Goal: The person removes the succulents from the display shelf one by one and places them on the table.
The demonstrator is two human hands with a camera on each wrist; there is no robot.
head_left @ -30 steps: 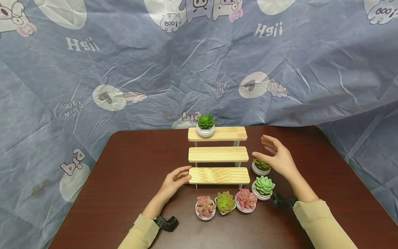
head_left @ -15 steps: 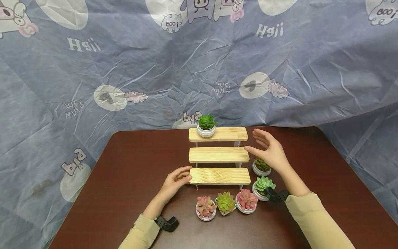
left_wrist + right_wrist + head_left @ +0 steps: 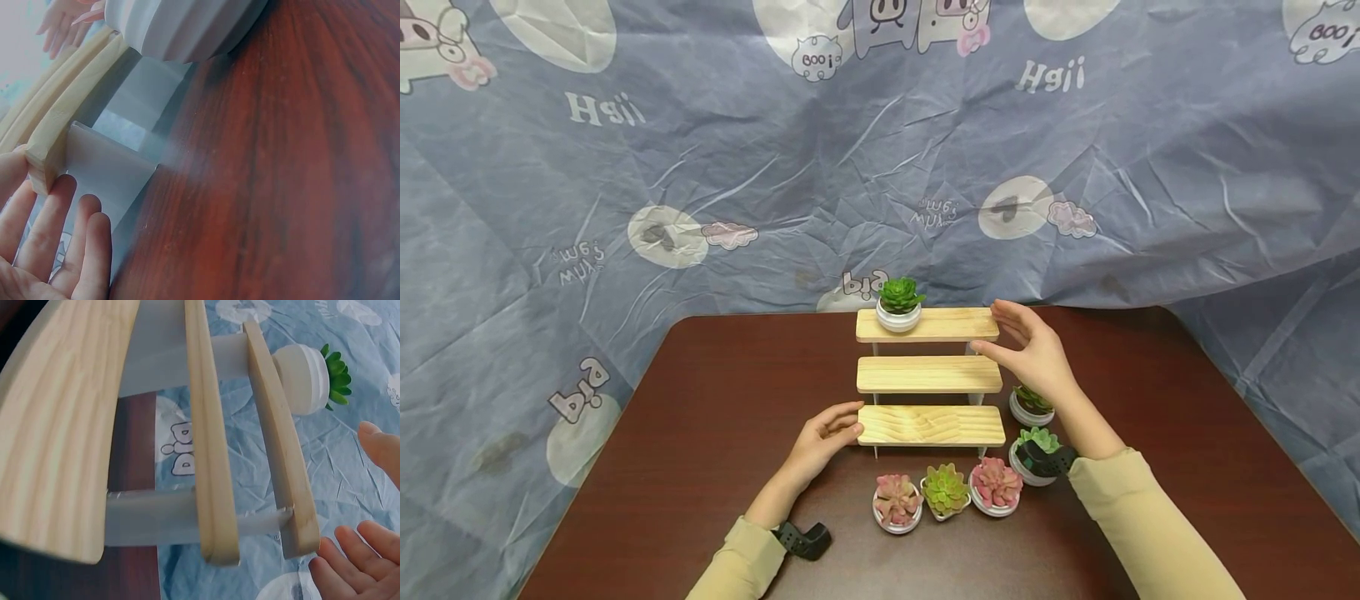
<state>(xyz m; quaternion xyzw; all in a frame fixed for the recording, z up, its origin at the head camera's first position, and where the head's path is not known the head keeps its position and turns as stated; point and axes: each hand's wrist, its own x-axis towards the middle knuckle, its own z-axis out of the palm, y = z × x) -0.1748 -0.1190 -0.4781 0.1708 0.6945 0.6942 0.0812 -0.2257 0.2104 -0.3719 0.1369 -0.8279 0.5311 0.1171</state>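
Observation:
A wooden three-tier display stand (image 3: 928, 375) stands mid-table. My left hand (image 3: 822, 437) holds the left end of its lowest board; in the left wrist view, thumb and fingers lie around the board's end (image 3: 47, 156). At the right end of the top board (image 3: 281, 437), my right hand (image 3: 1033, 354) is spread, thumb apart from the fingers, with nothing in it. Whether its fingertips touch that end, I cannot tell. A green succulent in a white pot (image 3: 898, 306) sits on the top board, left of its middle. The two lower boards carry no pots.
Before the stand are a reddish potted succulent (image 3: 897, 502), a yellow-green one (image 3: 945, 490) and a pink one (image 3: 996, 485). At its right are a pale green one (image 3: 1036, 454), partly behind my wrist strap, and a dark green one (image 3: 1032, 404). A patterned cloth (image 3: 790, 167) hangs behind.
My right hand has moved left and toward the back, from above the dark green succulent to the top board's right end. My left hand has stayed on the lowest board.

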